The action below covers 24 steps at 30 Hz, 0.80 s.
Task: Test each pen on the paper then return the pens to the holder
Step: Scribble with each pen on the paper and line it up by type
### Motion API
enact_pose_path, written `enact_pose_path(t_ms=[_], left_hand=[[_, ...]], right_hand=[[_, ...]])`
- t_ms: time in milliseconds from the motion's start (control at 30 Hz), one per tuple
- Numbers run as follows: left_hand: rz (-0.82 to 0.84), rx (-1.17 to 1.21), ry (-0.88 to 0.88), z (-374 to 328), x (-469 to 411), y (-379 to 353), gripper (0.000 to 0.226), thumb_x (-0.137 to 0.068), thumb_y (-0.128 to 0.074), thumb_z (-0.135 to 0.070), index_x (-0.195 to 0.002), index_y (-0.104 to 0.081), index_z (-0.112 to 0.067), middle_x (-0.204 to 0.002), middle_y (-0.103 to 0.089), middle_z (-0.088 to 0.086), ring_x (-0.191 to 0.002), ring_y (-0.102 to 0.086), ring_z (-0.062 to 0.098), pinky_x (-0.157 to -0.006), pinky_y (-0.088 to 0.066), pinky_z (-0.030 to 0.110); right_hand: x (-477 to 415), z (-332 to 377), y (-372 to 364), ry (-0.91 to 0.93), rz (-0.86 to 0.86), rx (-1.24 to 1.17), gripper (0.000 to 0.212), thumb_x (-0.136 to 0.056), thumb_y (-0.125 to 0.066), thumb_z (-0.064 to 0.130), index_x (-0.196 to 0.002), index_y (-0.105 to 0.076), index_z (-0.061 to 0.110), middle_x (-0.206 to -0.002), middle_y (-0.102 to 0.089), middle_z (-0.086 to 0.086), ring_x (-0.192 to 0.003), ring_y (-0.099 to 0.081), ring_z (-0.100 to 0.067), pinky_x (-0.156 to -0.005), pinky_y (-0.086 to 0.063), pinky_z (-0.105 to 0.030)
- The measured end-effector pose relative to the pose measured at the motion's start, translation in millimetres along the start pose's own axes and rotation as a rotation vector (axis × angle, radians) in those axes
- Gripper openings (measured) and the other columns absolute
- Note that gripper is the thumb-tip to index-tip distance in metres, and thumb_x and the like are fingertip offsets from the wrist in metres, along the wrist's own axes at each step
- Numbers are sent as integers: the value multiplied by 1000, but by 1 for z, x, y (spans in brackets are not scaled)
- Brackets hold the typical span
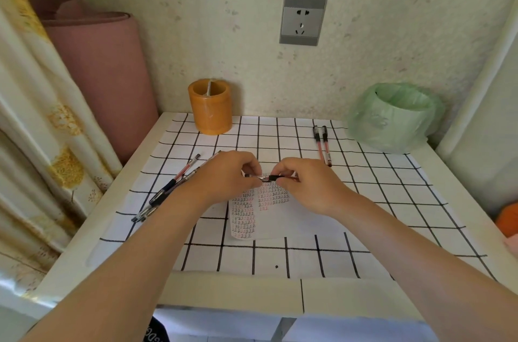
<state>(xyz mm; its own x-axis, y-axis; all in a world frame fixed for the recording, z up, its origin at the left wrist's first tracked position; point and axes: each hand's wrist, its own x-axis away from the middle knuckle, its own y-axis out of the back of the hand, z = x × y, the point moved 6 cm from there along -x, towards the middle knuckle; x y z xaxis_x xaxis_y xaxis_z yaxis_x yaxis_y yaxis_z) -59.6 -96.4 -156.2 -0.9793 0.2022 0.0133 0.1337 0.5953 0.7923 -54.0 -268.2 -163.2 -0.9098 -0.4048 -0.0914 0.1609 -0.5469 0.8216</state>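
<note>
Grid-cloth tabletop (84, 243). Orange cylindrical holder (210, 106) stands well behind the left grip (224, 173). Paper (244, 218), red and black scribbles, lies directly under both grips. Clear-barrel pen (267, 176), black cap, level, pinched between left grip and right grip (305, 184).

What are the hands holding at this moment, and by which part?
One pen, held level over the paper: the left hand pinches its left end, the right hand its right end.

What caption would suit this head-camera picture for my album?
One pen gripped by left hand and right hand above the scribbled paper, orange holder behind.
</note>
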Motion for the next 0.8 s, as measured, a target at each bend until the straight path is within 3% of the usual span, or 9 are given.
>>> enact_pose_path(t_ms=[100, 200, 267, 333, 400, 467, 600, 800], left_hand=[[10, 189, 48, -4, 0, -6, 7, -83, -77, -32, -85, -72, -27, -82, -74, -6, -81, -68, 16, -76, -55, 34], [4, 340, 110, -10, 1, -10, 13, -85, -76, -30, -87, -73, -17, -80, -76, -5, -78, -69, 18, -71, -54, 30], [20, 440, 147, -14, 3, -14, 18, -83, -79, -29, -86, -74, -13, -80, -77, -2, -71, -65, 12, -71, -54, 30], [54, 493, 173, -17, 6, -19, 19, -82, -80, -30, -85, -75, -12, -79, -76, 1, -71, -65, 9, -73, -53, 29], [90, 499, 184, -19, 8, -25, 17, -82, -79, -33, -80, -76, -16, -75, -75, 2, -67, -62, 8, -68, -50, 27], [111, 500, 201, -19, 9, -26, 18, -85, -75, -35, -74, -76, -20, -69, -70, 1, -65, -57, 9, -66, -45, 28], [173, 537, 211, -21, 11, -22, 21, -89, -71, -31, -87, -78, -12, -74, -72, 2, -63, -62, 3, -70, -45, 27], [207, 599, 212, -21, 12, -17, 18, -88, -72, -28, -94, -80, -13, -82, -75, 5, -68, -67, 4, -72, -47, 25]], right_hand=[[0, 5, 0, 62, -19, 81, 19, -97, -55, 30, -107, -67, 39, -89, -70, 12, -78, -61, -8, -72, -52, -36], [3, 12, 1, 167, -56, 254, 26, -92, -46, 36, -102, -69, 31, -76, -59, 10, -79, -55, -18, -72, -46, -40], [4, 13, 3, 175, -76, 309, 32, -85, -48, 54, -82, -65, 28, -67, -53, 13, -73, -53, -17, -68, -40, -36], [4, 13, 6, 169, -126, 387, 52, -76, -48, 77, -60, -50, 28, -54, -49, 12, -62, -49, -13, -61, -32, -31], [5, 15, 7, 164, -148, 466, 65, -68, -45, 88, -51, -44, 26, -46, -45, 10, -54, -46, -11, -62, -29, -30], [6, 18, 9, 172, -184, 472, 68, -68, -47, 87, -45, -39, 24, -41, -42, 9, -47, -44, -9, -59, -27, -28], [7, 20, 10, 168, -207, 433, 68, -69, -44, 82, -43, -43, 19, -37, -42, 6, -40, -44, -13, -52, -21, -25], [8, 24, 13, 166, -257, 408, 68, -67, -34, 81, -44, -42, 18, -38, -43, 3, -40, -41, -14, -45, -26, -26]])
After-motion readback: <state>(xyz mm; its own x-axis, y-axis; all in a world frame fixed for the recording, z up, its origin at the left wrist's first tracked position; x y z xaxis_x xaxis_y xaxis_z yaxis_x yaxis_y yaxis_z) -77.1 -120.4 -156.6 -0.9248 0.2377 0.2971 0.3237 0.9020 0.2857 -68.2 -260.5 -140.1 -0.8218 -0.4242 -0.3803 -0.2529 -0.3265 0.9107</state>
